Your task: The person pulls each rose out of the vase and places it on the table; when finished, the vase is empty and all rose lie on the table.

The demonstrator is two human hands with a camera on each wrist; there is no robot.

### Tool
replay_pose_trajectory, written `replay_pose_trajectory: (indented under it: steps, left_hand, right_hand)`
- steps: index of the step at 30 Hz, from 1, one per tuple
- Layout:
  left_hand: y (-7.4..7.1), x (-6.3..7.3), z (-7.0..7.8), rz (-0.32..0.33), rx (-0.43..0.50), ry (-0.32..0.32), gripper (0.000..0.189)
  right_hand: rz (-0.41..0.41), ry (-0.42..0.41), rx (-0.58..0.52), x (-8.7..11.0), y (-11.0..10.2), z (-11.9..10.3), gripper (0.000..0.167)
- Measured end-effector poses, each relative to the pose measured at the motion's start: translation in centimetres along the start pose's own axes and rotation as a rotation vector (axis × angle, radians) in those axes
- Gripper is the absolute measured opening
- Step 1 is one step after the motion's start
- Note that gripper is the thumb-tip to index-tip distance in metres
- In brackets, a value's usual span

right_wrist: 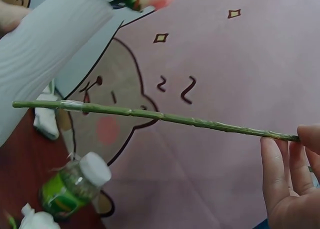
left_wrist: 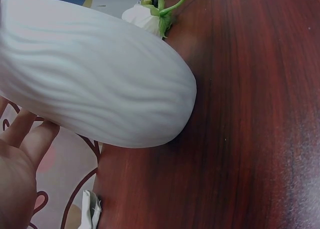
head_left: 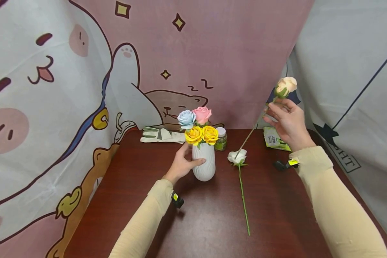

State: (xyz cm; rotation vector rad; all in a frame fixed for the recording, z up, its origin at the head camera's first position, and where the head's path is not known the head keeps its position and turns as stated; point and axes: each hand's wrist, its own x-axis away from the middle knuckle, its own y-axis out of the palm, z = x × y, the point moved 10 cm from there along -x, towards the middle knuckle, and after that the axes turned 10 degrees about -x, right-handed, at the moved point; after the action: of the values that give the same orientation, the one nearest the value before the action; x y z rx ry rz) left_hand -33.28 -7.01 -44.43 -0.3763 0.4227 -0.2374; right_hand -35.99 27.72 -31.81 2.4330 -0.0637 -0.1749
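Observation:
My right hand [head_left: 288, 123] pinches the stem of a cream artificial rose [head_left: 286, 87] just below its bloom, raised over the right of the table. Its green stem [right_wrist: 165, 117] slants down leftward. With thumb and fingers around its side, my left hand [head_left: 184, 163] holds a white ribbed vase [head_left: 204, 166]. Out of the vase stand a blue rose [head_left: 186, 119], a pink rose [head_left: 202, 115] and two yellow roses [head_left: 201, 135]. A white rose [head_left: 237, 157] lies on the table between the hands, its stem toward me; the raised stem's lower end overlaps its bloom in the head view.
Behind the vase is a jar with a white lid [head_left: 221, 139]. A white and green glove [head_left: 161, 135] lies at the back left. A green packet [head_left: 275, 138] is at the back right of the brown table [head_left: 213, 222]. Printed cloth [head_left: 232, 53] hangs around.

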Motion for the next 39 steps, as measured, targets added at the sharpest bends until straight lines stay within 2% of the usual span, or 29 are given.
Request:
replay_pose_trajectory:
  steps: [7,18,28,39]
  left_hand:
    - [0.0,0.0,0.0,-0.004,0.007,0.006,0.075]
    - [0.0,0.0,0.0,-0.006,-0.006,0.001,0.076]
    - [0.0,0.0,0.2,-0.012,0.004,0.009,0.080]
    - [-0.1,-0.1,0.1,-0.009,-0.012,0.007,0.078]
  right_hand:
    - [0.003,0.062,0.134,1.0,-2.2,1.5,0.030]
    - [-0.054,0.200,0.177,3.1,-5.2,3.8,0.024]
    - [-0.105,0.276,0.306,4.7,-7.5,6.4,0.022]
    - [-0.127,0.378,0.580,6.4,-10.6,10.6,0.028]
